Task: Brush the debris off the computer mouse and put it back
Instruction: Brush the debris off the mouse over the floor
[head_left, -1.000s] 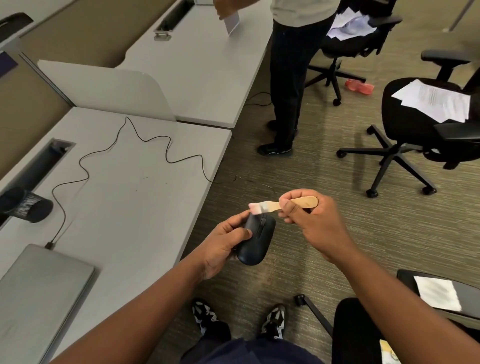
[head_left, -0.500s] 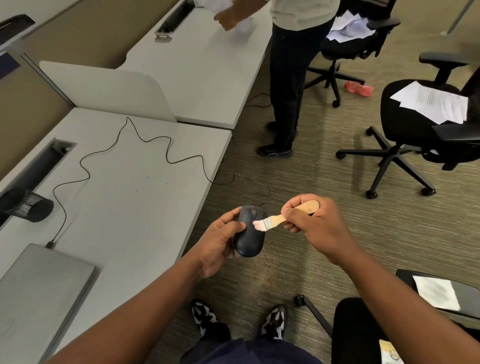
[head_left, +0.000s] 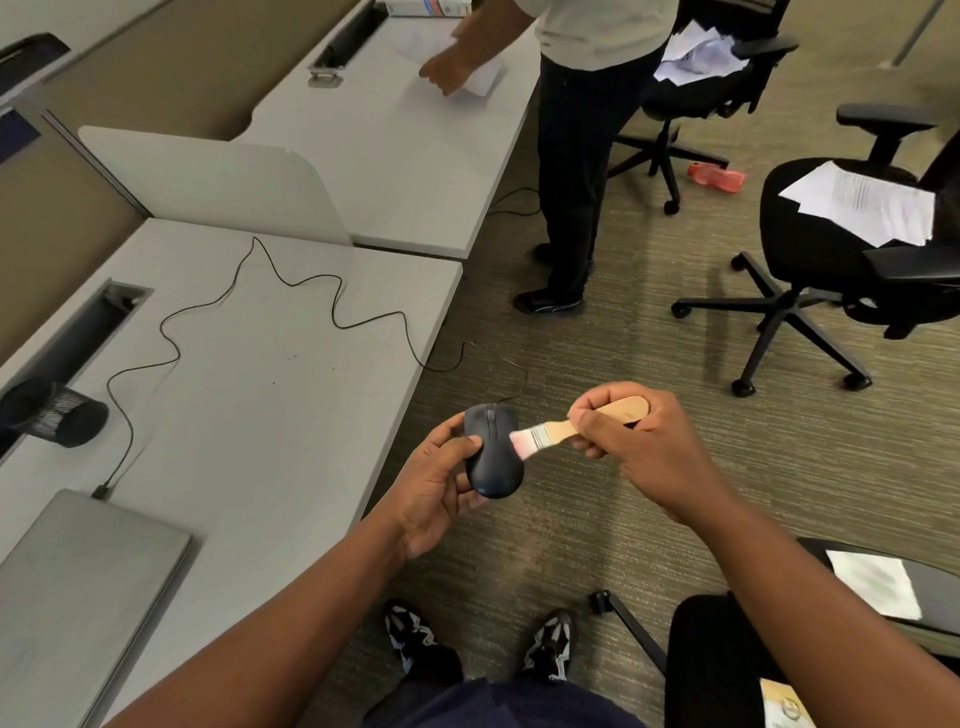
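Hands meet over the carpeted floor just off the edge of a grey bench (head_left: 249, 415), where a person cleans a computer mouse (head_left: 492, 452). The left hand (head_left: 436, 493) grips the dark mouse from its left side, thumb curled onto the top shell and fingers wrapped beneath, holding it in the air with its scroll wheel pointing away from the body. The right hand (head_left: 639, 447) is closed around the wooden handle of a small brush (head_left: 566, 428), whose pale pink bristles touch the right flank of the mouse. The mouse is held clear of the bench, to the right of its front corner.

A thin black cable (head_left: 291, 306) snakes across the bench top and trails over the edge toward the mouse. A closed grey laptop (head_left: 78, 587) lies at the near left corner of the bench, with a dark mesh pen cup (head_left: 62, 415) lying on its side farther back. Small dark specks dot the bench surface near its middle.

At the next bench beyond a low divider, a second person (head_left: 587, 156) in dark trousers stands, one hand on papers. Black office chairs (head_left: 841, 260) carrying loose sheets stand on the carpet to the right, and a pink bottle (head_left: 716, 176) lies on the floor between them. The wearer's patterned shoes (head_left: 550, 639) show at the bottom.
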